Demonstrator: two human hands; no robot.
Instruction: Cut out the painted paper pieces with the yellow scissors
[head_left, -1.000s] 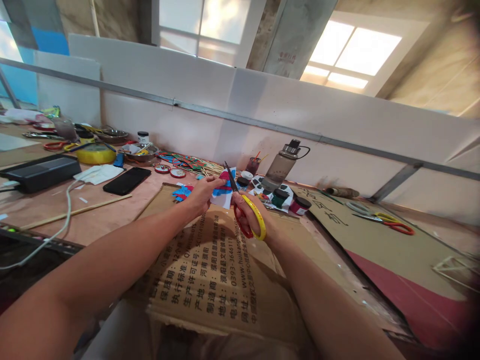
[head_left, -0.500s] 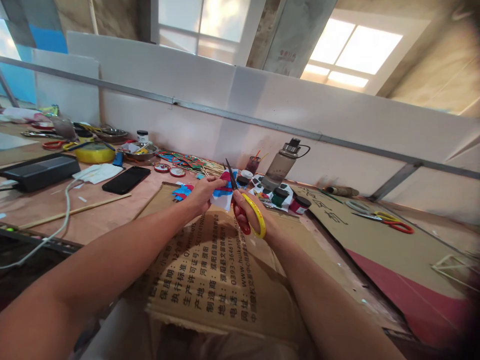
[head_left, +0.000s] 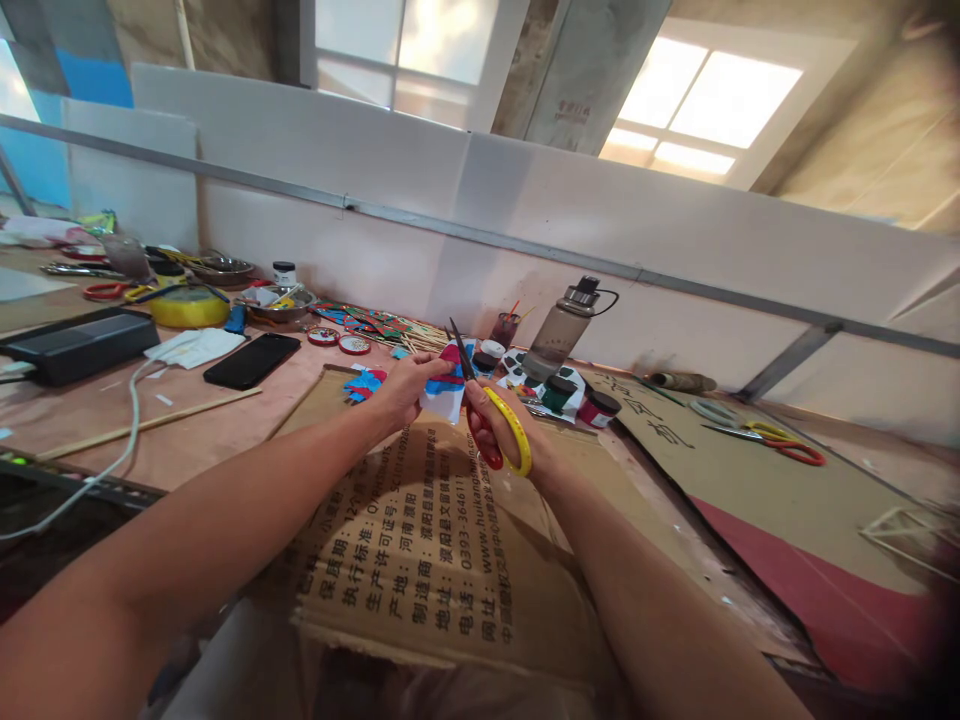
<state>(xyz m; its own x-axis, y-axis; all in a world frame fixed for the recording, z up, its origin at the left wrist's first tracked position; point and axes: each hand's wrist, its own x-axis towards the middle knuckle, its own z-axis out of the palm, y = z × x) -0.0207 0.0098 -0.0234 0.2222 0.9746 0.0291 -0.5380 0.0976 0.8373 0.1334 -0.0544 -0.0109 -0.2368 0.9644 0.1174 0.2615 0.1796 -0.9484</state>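
Observation:
My right hand [head_left: 491, 420] is closed around the red and yellow handles of a pair of scissors [head_left: 516, 440], whose dark blades point up and away from me. Pinched in the fingers of my left hand [head_left: 411, 388] is a painted paper piece [head_left: 450, 376] in red, blue and white, right beside the blades. Whether the blades touch the paper I cannot tell. Blue and red cut pieces [head_left: 363, 384] lie just left of my left hand. Under both hands is a printed cardboard sheet [head_left: 405, 560].
A grey water bottle [head_left: 555, 335] and paint jars [head_left: 600, 408] stand behind my hands. On the left lie a phone [head_left: 253, 360], a black box [head_left: 79, 343] and a yellow tape roll [head_left: 189, 306]. More scissors [head_left: 787, 448] rest at the right.
Both hands keep nearly the same place and grip. The view has shifted very slightly; nothing else visibly differs.

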